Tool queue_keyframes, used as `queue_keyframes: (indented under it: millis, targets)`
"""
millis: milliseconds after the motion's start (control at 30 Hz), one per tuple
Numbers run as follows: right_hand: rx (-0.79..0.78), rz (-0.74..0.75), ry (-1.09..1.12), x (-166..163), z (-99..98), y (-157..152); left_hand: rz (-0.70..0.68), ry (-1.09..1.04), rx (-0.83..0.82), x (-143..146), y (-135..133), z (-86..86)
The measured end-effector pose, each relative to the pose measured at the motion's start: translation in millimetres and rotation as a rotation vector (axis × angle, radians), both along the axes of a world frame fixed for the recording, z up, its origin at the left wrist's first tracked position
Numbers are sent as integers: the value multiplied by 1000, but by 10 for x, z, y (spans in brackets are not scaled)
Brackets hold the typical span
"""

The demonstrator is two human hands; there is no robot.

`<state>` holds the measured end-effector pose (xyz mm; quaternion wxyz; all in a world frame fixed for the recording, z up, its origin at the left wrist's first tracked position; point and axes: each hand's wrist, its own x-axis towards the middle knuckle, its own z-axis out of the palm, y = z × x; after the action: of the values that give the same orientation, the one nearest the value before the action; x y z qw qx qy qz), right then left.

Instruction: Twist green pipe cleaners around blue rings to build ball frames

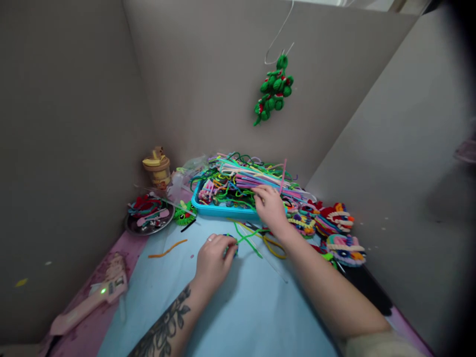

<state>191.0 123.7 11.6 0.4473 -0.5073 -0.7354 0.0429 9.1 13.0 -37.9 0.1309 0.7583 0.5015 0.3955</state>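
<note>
My left hand [214,260] is closed around a small dark blue and green chenille-stem piece [233,249], low over the blue mat; the fingers cover most of it. Bright green chenille stems [250,239] run out from beside it to the right. Over the front edge of the turquoise tray [226,212] is my right hand [270,206], its fingers curled together near purple chenille stems [247,182]. What lies between those fingertips, if anything, I cannot make out. A pink stem [283,174] stands upright just behind this hand.
At left are a metal bowl [136,225], an orange stem [167,249] and a pink glue gun [87,305] with a green light. Colourful finished pieces [345,249] crowd the right. A green bundle [275,89] hangs on the back wall. Grey panels enclose the table.
</note>
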Motion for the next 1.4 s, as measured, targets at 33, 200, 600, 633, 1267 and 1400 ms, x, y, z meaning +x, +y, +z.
queue_keyframes:
  millis: [33,200,600,633,1267,1400]
  targets:
    - [4,93,-13,-20,-2,-165,7,-14,-11,7,-3,-5]
    - [-210,572,-181,-86,-174,-791,37,-120,-54,61,-28,-24]
    - [-21,367,-50,6,-708,-799,244,-189,-356,-329,275,61]
    - [-26,375,-59,-13,-729,-814,238,-147,-364,-333,284,32]
    - [-44,385,-149,-108,-807,-813,46,-447,-664,-52,230,-149]
    - [-50,386,-154,-98,-806,-813,18,-507,-685,-28,209,-154]
